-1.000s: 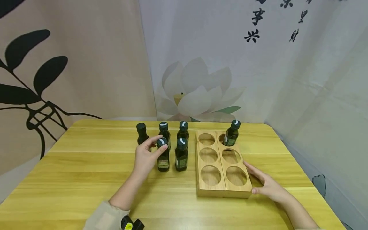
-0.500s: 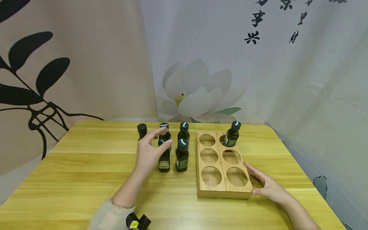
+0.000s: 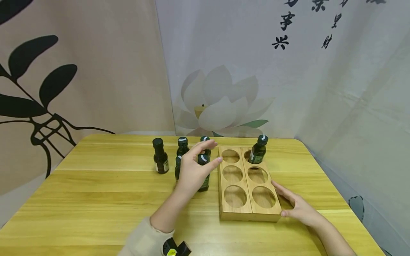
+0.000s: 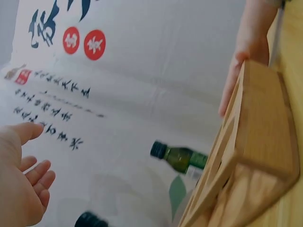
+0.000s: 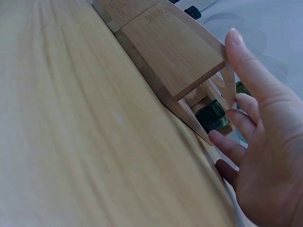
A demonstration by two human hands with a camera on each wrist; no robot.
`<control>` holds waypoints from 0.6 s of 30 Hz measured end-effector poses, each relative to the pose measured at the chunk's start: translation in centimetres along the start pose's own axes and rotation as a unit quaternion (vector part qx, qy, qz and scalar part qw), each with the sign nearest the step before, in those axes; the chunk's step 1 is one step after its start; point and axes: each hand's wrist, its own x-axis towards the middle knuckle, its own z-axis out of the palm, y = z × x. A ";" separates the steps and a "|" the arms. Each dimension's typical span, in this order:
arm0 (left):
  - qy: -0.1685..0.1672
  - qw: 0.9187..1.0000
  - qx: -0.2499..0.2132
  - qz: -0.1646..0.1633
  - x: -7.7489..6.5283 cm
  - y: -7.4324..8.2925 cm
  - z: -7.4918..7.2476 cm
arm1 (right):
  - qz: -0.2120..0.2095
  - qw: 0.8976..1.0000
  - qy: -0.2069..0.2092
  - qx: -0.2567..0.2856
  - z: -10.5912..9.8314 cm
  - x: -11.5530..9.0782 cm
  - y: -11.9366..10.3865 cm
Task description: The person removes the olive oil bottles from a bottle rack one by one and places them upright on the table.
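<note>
My left hand is held with thumb and fingers spread, and it overlaps the front right dark glass bottle in the head view. Nothing lies between its fingers in the left wrist view, where a bottle cap shows below the hand. My right hand rests against the right side of a wooden six-hole rack, thumb at its front corner. One green bottle leans in the rack's back right hole. The front left bottle is mostly hidden behind my left hand.
Behind stand a plain black-capped bottle, a middle bottle and a right bottle, all left of the rack. The wooden table ends at a printed cloth backdrop.
My left hand has left the front left bottle, which it was touching at the cap, and moved right to the front right one. The right hand and rack have stayed put.
</note>
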 end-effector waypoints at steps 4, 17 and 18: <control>-0.018 1.000 -0.007 -0.003 0.2 0.2 1.7 | 0.004 1.000 0.000 -0.003 0.0 0.0 0.1; -0.091 0.994 -0.034 -0.044 1.8 -0.6 6.7 | 0.018 1.000 -0.002 -0.004 -0.1 -0.1 0.4; -0.092 0.994 -0.027 -0.048 1.9 -0.6 7.1 | 0.018 1.000 -0.002 -0.003 -0.1 -0.1 0.4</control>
